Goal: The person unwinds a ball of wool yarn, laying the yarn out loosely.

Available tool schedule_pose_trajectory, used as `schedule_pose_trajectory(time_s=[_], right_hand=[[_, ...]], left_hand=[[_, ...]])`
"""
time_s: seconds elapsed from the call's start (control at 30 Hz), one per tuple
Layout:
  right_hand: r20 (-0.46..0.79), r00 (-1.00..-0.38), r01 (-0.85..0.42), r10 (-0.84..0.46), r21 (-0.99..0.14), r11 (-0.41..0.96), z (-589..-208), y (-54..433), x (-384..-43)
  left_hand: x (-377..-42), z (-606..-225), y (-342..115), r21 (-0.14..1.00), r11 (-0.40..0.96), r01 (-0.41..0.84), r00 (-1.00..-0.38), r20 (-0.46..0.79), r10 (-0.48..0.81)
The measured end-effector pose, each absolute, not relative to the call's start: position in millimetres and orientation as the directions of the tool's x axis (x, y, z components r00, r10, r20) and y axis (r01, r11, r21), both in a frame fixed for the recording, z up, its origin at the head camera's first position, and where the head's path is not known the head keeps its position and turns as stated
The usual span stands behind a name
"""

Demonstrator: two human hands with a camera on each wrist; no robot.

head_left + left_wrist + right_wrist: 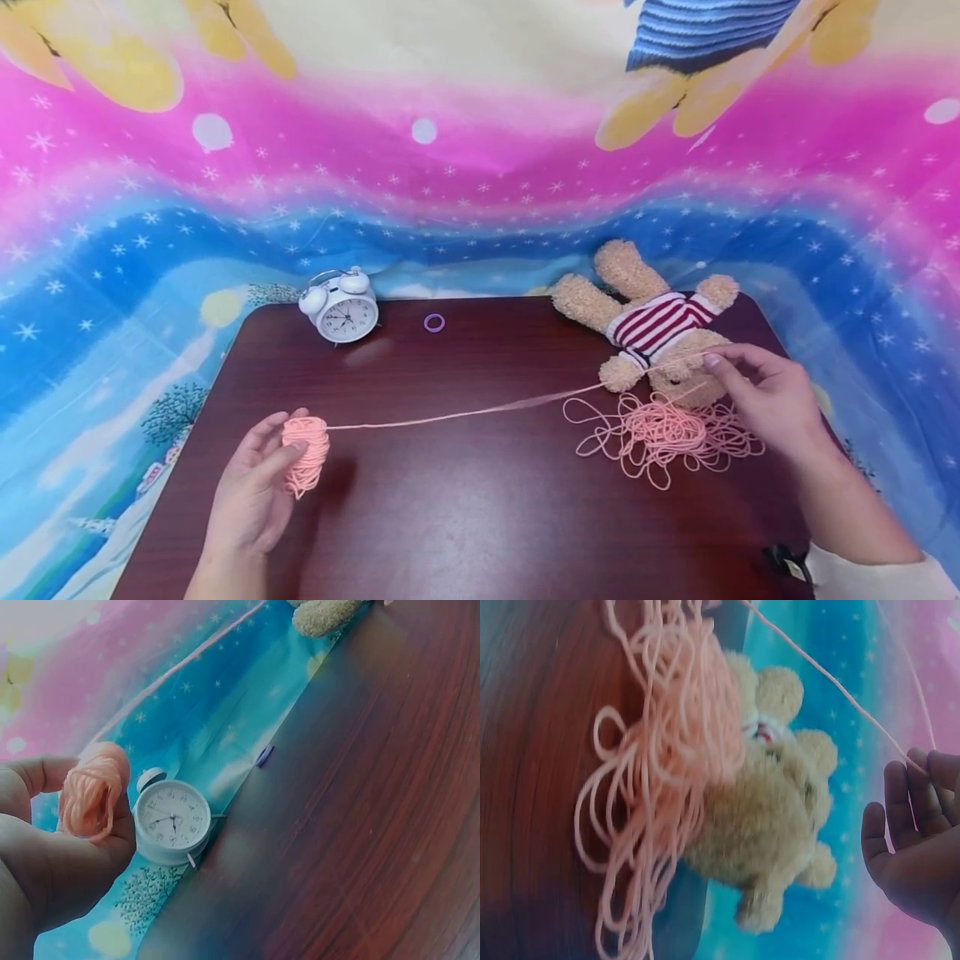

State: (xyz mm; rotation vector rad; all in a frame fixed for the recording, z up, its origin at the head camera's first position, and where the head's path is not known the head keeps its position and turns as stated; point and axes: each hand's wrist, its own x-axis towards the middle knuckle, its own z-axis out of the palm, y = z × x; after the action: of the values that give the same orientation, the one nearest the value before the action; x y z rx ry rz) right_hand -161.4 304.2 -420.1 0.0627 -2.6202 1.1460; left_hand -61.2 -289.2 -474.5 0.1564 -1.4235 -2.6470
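Pink strand (450, 415) stretched over a dark table (450, 533).
The left hand (251, 492) grips the wound bundle (307, 454); the right hand (776, 408) pinches the strand between thumb and fingers, near the loose pile (663, 433) by the bear's head. The bear (651, 327) lies at the back right, the clock (347, 315) and ring (434, 329) toward the back edge; behind hangs snowflake-patterned cloth (480, 179).

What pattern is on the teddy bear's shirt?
The shirt has dark red and white stripes, best seen in the head view.

Hands (251, 496) holding peach yarn (311, 454) (stretched between them), teddy bear (656, 327), clock (347, 317)
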Motion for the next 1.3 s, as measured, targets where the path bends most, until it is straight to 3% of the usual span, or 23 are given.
schedule_pose_trajectory(time_s=[0.3,0.8,1.1,1.3], right_hand=[[0.198,-0.959,-0.020,0.202,-0.760,0.650,-421.2,343.3,-163.1],[0.150,-0.935,0.081,0.323,-0.793,0.604,-428.6,399.6,-153.4],[0.106,-0.904,0.223,0.414,-0.709,0.669,-441.9,426.3,-152.3],[0.020,-0.837,0.275,0.547,-0.849,0.452,-439.6,433.7,-150.9]], left_hand=[[-57.4,-477.8,-306.7,0.817,-0.569,0.091,-0.965,-0.069,-0.253],[-52.1,-481.0,-342.7,0.810,-0.576,0.114,-0.946,-0.089,-0.313],[-48.7,-484.6,-370.8,0.766,-0.616,0.183,-0.912,-0.102,-0.398],[-48.3,-485.4,-375.5,0.700,-0.672,0.242,-0.897,-0.101,-0.430]])
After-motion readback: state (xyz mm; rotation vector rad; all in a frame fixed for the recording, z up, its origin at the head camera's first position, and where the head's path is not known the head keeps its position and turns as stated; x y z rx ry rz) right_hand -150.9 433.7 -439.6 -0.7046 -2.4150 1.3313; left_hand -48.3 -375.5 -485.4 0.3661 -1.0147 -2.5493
